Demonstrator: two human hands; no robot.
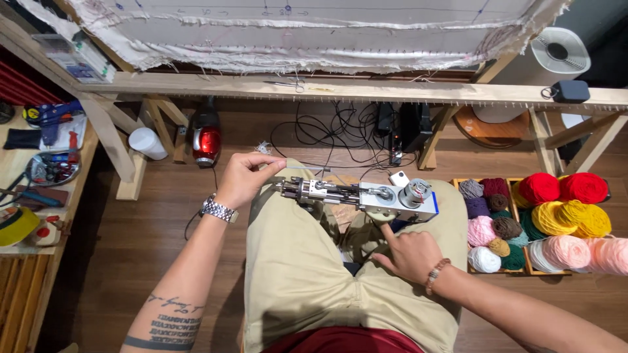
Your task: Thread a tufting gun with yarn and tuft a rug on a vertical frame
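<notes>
Resting across the lap (294, 274), a metal tufting gun (358, 196) is steadied for close work — its needle end pinched by the left hand (243, 180), the right hand (411, 253) open against the body's underside — yarn balls (556, 216) nearby.

Looking steeply down from head height, facing forward over the lap toward the wooden frame (340, 88); sitting close above the knees, floor showing beyond.
</notes>
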